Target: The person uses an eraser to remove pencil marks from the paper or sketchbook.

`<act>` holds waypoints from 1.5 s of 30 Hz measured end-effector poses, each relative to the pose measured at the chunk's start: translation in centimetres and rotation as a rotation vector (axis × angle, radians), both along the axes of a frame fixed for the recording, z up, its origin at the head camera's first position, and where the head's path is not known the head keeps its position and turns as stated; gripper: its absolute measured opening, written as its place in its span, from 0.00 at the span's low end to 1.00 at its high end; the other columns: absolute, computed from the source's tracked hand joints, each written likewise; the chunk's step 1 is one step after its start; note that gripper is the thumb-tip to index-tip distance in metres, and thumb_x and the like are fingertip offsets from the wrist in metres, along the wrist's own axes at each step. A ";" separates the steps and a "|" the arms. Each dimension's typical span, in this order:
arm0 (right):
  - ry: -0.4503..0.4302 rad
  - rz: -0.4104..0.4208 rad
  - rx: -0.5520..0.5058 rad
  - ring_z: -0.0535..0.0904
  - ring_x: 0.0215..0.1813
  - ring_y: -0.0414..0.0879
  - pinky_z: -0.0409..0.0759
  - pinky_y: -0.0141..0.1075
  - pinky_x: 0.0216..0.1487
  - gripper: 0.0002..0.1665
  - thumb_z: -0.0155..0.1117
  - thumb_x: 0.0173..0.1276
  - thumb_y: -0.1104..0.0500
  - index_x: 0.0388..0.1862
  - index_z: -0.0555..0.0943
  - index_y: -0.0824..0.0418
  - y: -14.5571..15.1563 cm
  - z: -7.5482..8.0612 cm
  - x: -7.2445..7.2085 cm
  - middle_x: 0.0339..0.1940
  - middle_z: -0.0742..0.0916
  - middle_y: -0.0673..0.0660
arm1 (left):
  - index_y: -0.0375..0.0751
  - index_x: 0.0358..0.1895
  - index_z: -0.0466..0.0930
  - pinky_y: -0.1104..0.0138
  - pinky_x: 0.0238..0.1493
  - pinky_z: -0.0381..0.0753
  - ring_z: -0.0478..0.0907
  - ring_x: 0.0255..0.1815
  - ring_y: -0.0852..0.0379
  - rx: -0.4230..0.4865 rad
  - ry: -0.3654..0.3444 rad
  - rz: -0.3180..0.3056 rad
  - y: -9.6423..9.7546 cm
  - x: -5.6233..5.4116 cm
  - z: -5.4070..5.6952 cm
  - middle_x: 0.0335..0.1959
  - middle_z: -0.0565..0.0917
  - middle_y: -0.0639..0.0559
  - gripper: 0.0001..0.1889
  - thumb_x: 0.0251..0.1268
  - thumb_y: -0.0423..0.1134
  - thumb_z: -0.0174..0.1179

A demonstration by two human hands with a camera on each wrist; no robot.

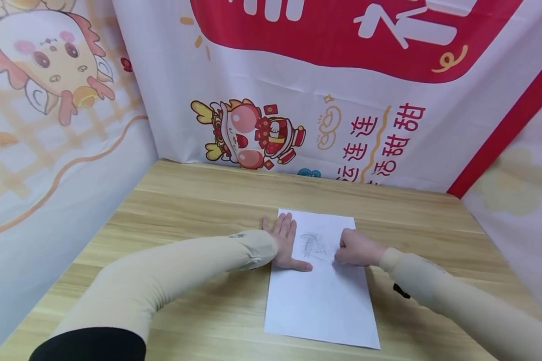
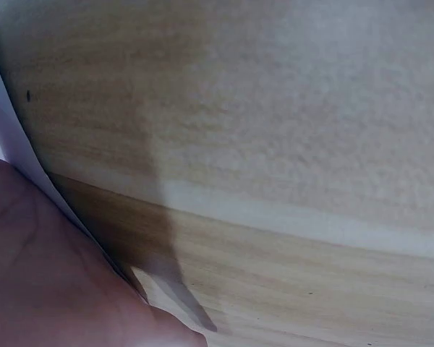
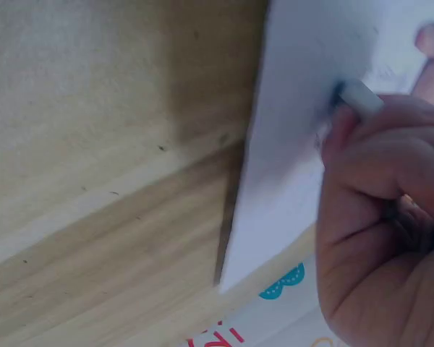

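A white sheet of paper [image 1: 320,306] lies on the wooden table, with grey pencil scribbles [image 1: 313,244] on its upper half. My left hand [image 1: 285,243] rests flat across the sheet's left edge, fingers straight and thumb stretched toward the scribbles. In the left wrist view, only part of that palm shows beside the paper's edge. On the right side of the marks, my right hand [image 1: 358,248] is curled over the paper. Seen from the right wrist, its fingers pinch a small white eraser [image 3: 362,100] with a darkened end at the paper's surface; the fingers hide the rest of it.
The wooden table [image 1: 198,195] extends around the sheet. A printed cloth [image 1: 171,100] hangs along the table's back edge, and more cloth hangs at both sides. A small black piece [image 1: 401,291] shows under the right sleeve.
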State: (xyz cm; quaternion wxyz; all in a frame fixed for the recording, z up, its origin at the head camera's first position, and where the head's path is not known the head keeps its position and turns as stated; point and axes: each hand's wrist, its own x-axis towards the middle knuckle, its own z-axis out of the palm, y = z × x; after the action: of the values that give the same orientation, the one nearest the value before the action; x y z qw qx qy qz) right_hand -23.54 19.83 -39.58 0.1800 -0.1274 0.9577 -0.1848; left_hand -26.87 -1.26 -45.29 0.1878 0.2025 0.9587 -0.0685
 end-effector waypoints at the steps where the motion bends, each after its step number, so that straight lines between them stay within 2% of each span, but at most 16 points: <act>1: -0.008 0.007 0.003 0.68 0.13 0.42 0.65 0.32 0.14 0.07 0.62 0.58 0.66 0.21 0.77 0.62 0.0 0.1 -0.1 0.11 0.76 0.51 | 0.43 0.79 0.25 0.38 0.68 0.24 0.19 0.76 0.47 0.008 -0.001 0.003 0.0 0.0 0.0 0.78 0.23 0.45 0.76 0.30 0.93 0.37; 5: -0.012 0.038 -0.055 0.71 0.15 0.41 0.69 0.32 0.16 0.08 0.63 0.60 0.65 0.21 0.80 0.62 -0.8 0.2 -0.6 0.13 0.79 0.52 | 0.42 0.79 0.26 0.37 0.67 0.24 0.19 0.76 0.47 0.036 0.007 -0.002 0.1 0.1 0.0 0.78 0.23 0.44 0.76 0.31 0.93 0.37; 8: -0.004 0.016 -0.079 0.71 0.15 0.41 0.70 0.32 0.17 0.10 0.64 0.60 0.64 0.20 0.80 0.61 -1.2 0.1 -0.5 0.13 0.79 0.52 | 0.42 0.79 0.27 0.36 0.67 0.25 0.20 0.76 0.47 0.041 0.018 -0.012 0.2 0.1 0.0 0.78 0.24 0.43 0.75 0.33 0.93 0.37; 10: 0.000 0.009 -0.068 0.69 0.14 0.41 0.67 0.32 0.17 0.11 0.64 0.59 0.65 0.17 0.78 0.61 -0.6 0.0 -0.3 0.11 0.77 0.51 | 0.42 0.79 0.28 0.36 0.67 0.25 0.20 0.77 0.47 0.043 0.026 -0.011 0.1 0.1 0.0 0.78 0.24 0.44 0.75 0.32 0.93 0.38; 14: 0.026 0.009 0.004 0.70 0.16 0.42 0.68 0.34 0.17 0.07 0.62 0.57 0.66 0.21 0.76 0.62 0.8 -0.2 0.3 0.13 0.77 0.52 | 0.43 0.79 0.28 0.35 0.66 0.23 0.20 0.76 0.47 0.039 0.014 0.002 0.1 0.2 -0.4 0.78 0.24 0.44 0.76 0.29 0.94 0.38; 17: 0.018 0.013 -0.003 0.72 0.19 0.44 0.71 0.36 0.20 0.06 0.63 0.62 0.65 0.26 0.78 0.64 0.7 -0.3 0.1 0.17 0.79 0.54 | 0.44 0.79 0.29 0.35 0.66 0.23 0.20 0.77 0.47 0.041 -0.007 0.014 0.1 0.1 -0.8 0.78 0.24 0.45 0.77 0.28 0.94 0.39; 22: 0.109 0.081 -0.109 0.74 0.23 0.44 0.75 0.37 0.26 0.07 0.64 0.69 0.63 0.32 0.83 0.65 -0.6 -0.5 -2.0 0.21 0.81 0.53 | 0.44 0.79 0.28 0.35 0.67 0.25 0.20 0.76 0.47 0.048 -0.009 0.018 0.3 -0.2 -0.8 0.78 0.24 0.45 0.76 0.30 0.93 0.39; 24: 0.184 0.160 -0.086 0.74 0.24 0.43 0.76 0.37 0.29 0.06 0.64 0.70 0.63 0.33 0.83 0.65 -0.9 -0.8 -2.6 0.23 0.81 0.52 | 0.44 0.79 0.27 0.36 0.67 0.26 0.19 0.76 0.48 0.043 -0.008 0.022 0.3 -0.2 -0.6 0.78 0.24 0.45 0.75 0.31 0.93 0.39; 26: 0.219 0.225 -0.057 0.74 0.26 0.41 0.77 0.37 0.33 0.05 0.64 0.70 0.63 0.34 0.83 0.64 -1.0 -1.1 -2.5 0.25 0.82 0.49 | 0.44 0.79 0.27 0.36 0.66 0.25 0.18 0.76 0.48 0.038 -0.016 0.023 0.4 -0.1 -0.4 0.78 0.23 0.45 0.76 0.30 0.93 0.38; 28: 0.208 0.295 -0.040 0.73 0.26 0.41 0.76 0.37 0.32 0.06 0.64 0.69 0.64 0.32 0.83 0.62 -0.9 -1.0 -1.7 0.23 0.81 0.48 | 0.43 0.79 0.27 0.36 0.66 0.24 0.18 0.76 0.48 0.041 -0.017 0.018 0.4 0.0 -0.3 0.78 0.23 0.45 0.76 0.30 0.93 0.38; 31: 0.117 0.335 -0.067 0.71 0.23 0.39 0.73 0.35 0.27 0.08 0.65 0.68 0.64 0.28 0.83 0.59 -0.6 -0.7 -0.3 0.20 0.79 0.46 | 0.43 0.79 0.28 0.36 0.66 0.23 0.19 0.76 0.47 0.051 -0.009 0.012 0.3 0.1 -0.1 0.78 0.24 0.44 0.76 0.30 0.93 0.39; 33: 0.076 0.349 -0.086 0.70 0.20 0.39 0.71 0.34 0.24 0.10 0.65 0.67 0.65 0.25 0.83 0.59 -0.6 -0.6 0.1 0.17 0.77 0.46 | 0.42 0.79 0.27 0.37 0.67 0.23 0.19 0.76 0.47 0.037 -0.005 0.004 0.2 0.2 0.0 0.78 0.24 0.43 0.76 0.31 0.93 0.39; 37: 0.125 0.293 -0.085 0.69 0.19 0.39 0.69 0.33 0.23 0.11 0.63 0.67 0.65 0.22 0.81 0.60 -1.2 -0.9 -1.4 0.15 0.74 0.46 | 0.42 0.79 0.26 0.37 0.67 0.24 0.19 0.76 0.46 0.001 -0.011 0.000 -0.2 0.1 0.1 0.78 0.23 0.43 0.76 0.31 0.93 0.38; 40: 0.156 0.231 -0.081 0.70 0.21 0.40 0.70 0.34 0.27 0.10 0.62 0.68 0.63 0.25 0.81 0.61 -1.5 -1.0 -2.5 0.16 0.74 0.48 | 0.42 0.78 0.26 0.37 0.67 0.23 0.19 0.76 0.47 0.004 -0.015 0.001 -0.3 0.1 0.1 0.78 0.23 0.43 0.76 0.30 0.93 0.37; 42: 0.143 0.233 -0.089 0.71 0.21 0.41 0.71 0.35 0.27 0.11 0.62 0.69 0.63 0.25 0.81 0.60 -1.4 -1.1 -2.6 0.16 0.74 0.48 | 0.43 0.78 0.25 0.37 0.66 0.23 0.18 0.76 0.47 0.014 -0.013 0.001 -0.3 0.0 0.0 0.78 0.23 0.44 0.77 0.28 0.94 0.36; 45: 0.094 0.302 -0.104 0.71 0.20 0.39 0.72 0.34 0.26 0.12 0.62 0.69 0.63 0.24 0.81 0.57 -0.7 -1.2 -1.6 0.16 0.74 0.45 | 0.43 0.78 0.25 0.36 0.65 0.21 0.18 0.76 0.48 0.025 -0.008 -0.014 -0.3 -0.1 -0.1 0.77 0.22 0.44 0.77 0.27 0.94 0.35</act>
State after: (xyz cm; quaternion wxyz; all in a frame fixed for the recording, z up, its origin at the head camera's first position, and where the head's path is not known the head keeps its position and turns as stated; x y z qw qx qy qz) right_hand -25.15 19.17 -40.75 0.1541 -0.2875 0.9242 -0.1988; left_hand -26.93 -1.52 -45.38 0.1889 0.2116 0.9572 -0.0568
